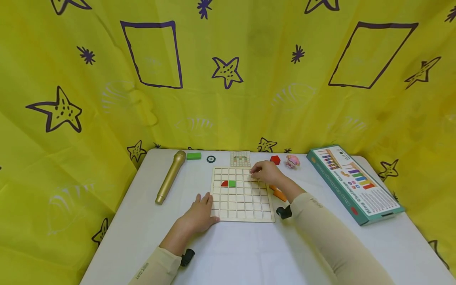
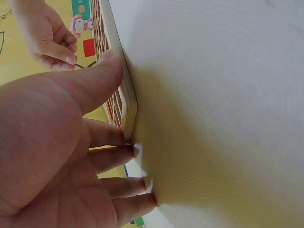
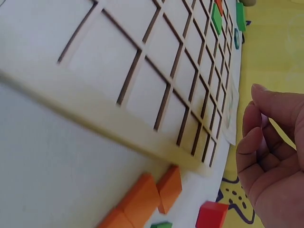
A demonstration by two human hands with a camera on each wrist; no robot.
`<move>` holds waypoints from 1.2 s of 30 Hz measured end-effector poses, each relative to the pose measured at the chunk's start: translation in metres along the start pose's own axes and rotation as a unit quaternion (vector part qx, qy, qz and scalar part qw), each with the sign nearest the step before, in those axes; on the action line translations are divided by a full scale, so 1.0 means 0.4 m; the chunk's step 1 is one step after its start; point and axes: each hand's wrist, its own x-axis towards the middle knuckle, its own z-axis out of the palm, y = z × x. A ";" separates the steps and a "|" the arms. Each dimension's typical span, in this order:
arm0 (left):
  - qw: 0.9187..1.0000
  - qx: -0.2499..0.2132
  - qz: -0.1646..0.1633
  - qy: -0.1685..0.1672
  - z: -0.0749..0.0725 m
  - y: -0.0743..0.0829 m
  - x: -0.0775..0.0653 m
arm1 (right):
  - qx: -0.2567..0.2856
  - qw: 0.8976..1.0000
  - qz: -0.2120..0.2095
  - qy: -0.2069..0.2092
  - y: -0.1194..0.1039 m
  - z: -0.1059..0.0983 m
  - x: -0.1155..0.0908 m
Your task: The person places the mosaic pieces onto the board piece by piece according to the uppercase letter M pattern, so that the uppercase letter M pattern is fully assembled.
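Note:
A wooden grid board [image 1: 245,215] lies on the white table. Two pieces sit side by side in its left part, a red rounded piece [image 1: 225,183] and a green square [image 1: 232,183]. At the board's near left corner my left hand [image 1: 198,213] rests, thumb along the front edge and straight fingers by the left side. Over the far right of the board hovers my right hand [image 1: 268,173]. Its fingers [image 3: 254,147] are curled toward the thumb, with nothing visible between them. Beside the board's right edge lie orange pieces [image 3: 142,199], close under that forearm.
Behind the board lies a printed pattern card [image 1: 240,159]. A gold microphone [image 1: 171,178], a green block [image 1: 194,156] and a round disc [image 1: 211,159] are at left. A red block [image 1: 275,160], a pink figurine [image 1: 293,161] and a game box [image 1: 356,184] are at right.

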 end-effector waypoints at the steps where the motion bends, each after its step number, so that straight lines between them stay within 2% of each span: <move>1: 1.000 0.001 0.000 -0.001 0.000 -0.001 0.000 | -0.005 1.000 0.001 0.000 0.004 -0.006 -0.003; 13: 1.000 -0.007 -0.004 -0.001 -0.001 0.000 -0.003 | -0.009 0.999 0.032 -0.012 0.045 -0.063 -0.028; 20: 1.000 -0.010 -0.008 -0.004 -0.005 -0.001 -0.005 | -0.011 0.999 0.046 -0.013 0.088 -0.069 -0.041; 30: 1.000 -0.005 -0.007 -0.005 -0.008 -0.002 -0.003 | -0.022 0.999 0.043 -0.012 0.123 -0.073 -0.064; 36: 1.000 -0.005 -0.003 -0.003 -0.002 -0.002 -0.002 | -0.015 0.998 0.055 -0.019 0.141 -0.066 -0.073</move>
